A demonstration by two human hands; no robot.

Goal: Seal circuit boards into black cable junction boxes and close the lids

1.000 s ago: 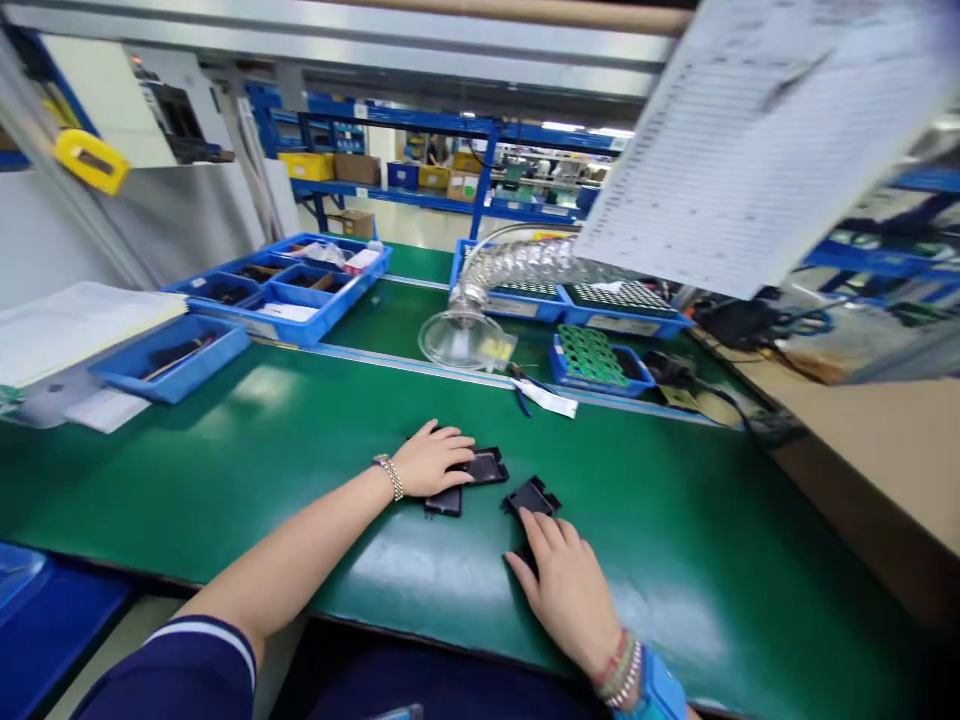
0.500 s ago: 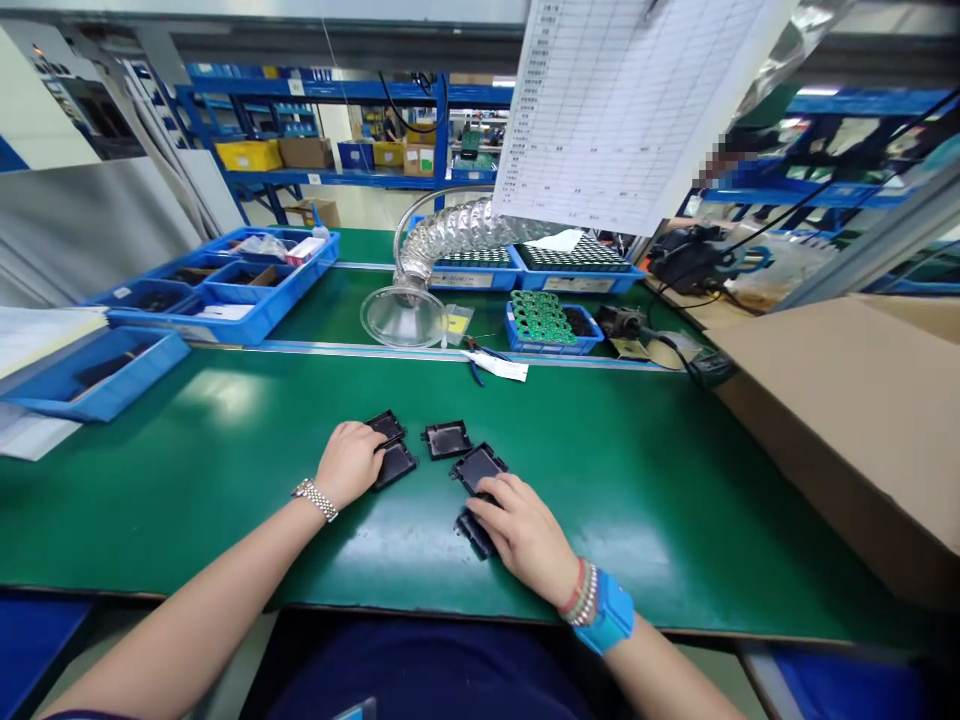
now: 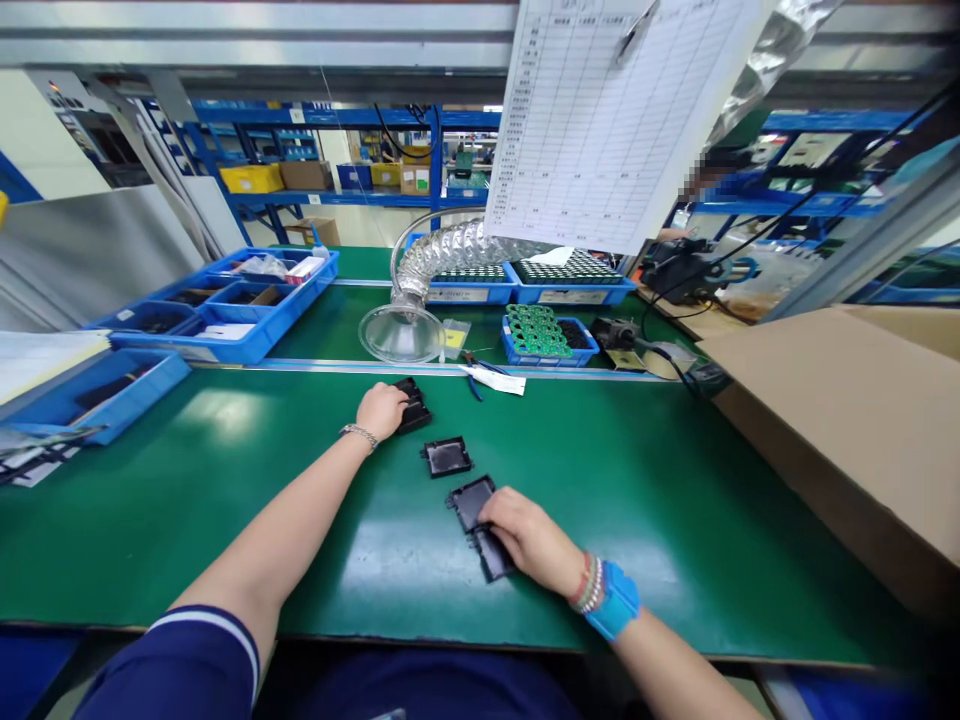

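Two small black plastic casings (image 3: 414,414) lie side by side on the green mat, with my left hand (image 3: 383,411) closed on their left edge. Near the middle, a single open black casing (image 3: 448,457) rests untouched. Closer to me, two more casings sit edge to edge: an upper one (image 3: 472,500) and a lower one (image 3: 495,556). The fingers of my right hand (image 3: 529,535) are pinched at the place where these two meet, on their right side. Both hands are at table level.
A funnel-shaped extraction hood (image 3: 402,333) stands behind the casings, beside pliers (image 3: 474,385) and a white strip. A blue basket (image 3: 551,357) holds green circuit boards. Blue trays (image 3: 255,345) are at left, a large cardboard box (image 3: 832,400) at right. Paper sheets hang above.
My left hand has moved forward and slightly right, together with its two casings. The lower right-hand casing now lies lined up against the upper one, and my right hand is slightly lower.
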